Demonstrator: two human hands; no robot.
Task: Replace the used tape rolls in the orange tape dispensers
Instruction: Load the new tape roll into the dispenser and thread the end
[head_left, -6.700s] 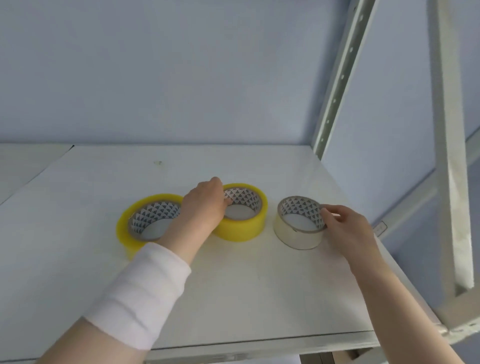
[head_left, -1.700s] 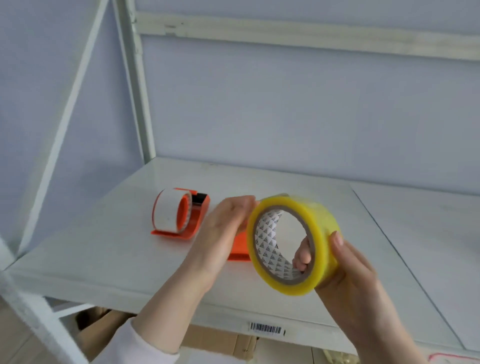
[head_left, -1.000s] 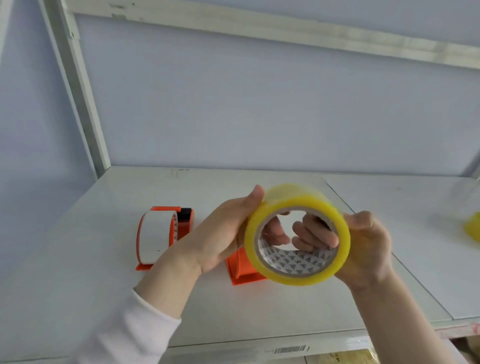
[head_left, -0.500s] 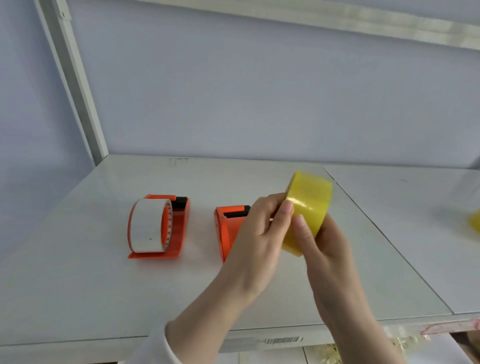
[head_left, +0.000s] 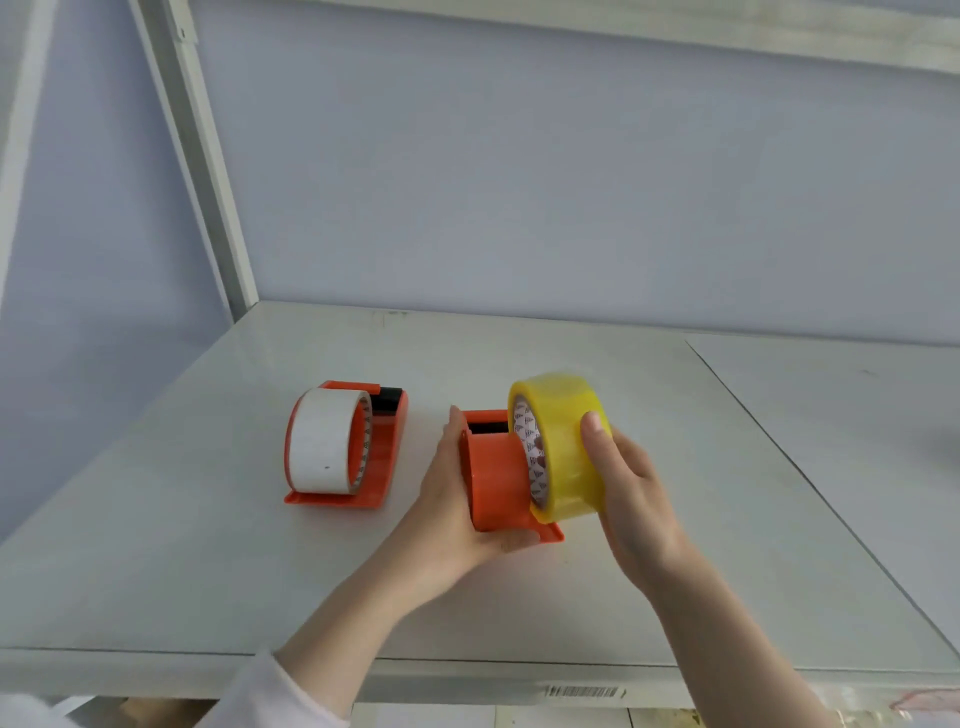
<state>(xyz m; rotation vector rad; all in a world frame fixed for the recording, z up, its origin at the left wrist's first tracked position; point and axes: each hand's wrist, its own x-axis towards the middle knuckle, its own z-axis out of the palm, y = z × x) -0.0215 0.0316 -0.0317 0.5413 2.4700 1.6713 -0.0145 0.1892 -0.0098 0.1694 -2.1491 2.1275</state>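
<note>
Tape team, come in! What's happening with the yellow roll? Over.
Left hand grips the orange dispenser. Right hand holds the yellow roll, partway onto its hub. Second dispenser with white roll sits apart, left. Nothing blocking.

Shelf (head_left: 208, 545): white and flat.
Wall (head_left: 519, 182): pale blue, behind the shelf.
Post (head_left: 208, 171): white, leaning, back left.
Barcode (head_left: 582, 691): on the shelf's front edge.

Yellow roll (head_left: 563, 447) partly on orange dispenser (head_left: 493, 473) (on edge), white-rolled dispenser (head_left: 385, 457) left.
</note>
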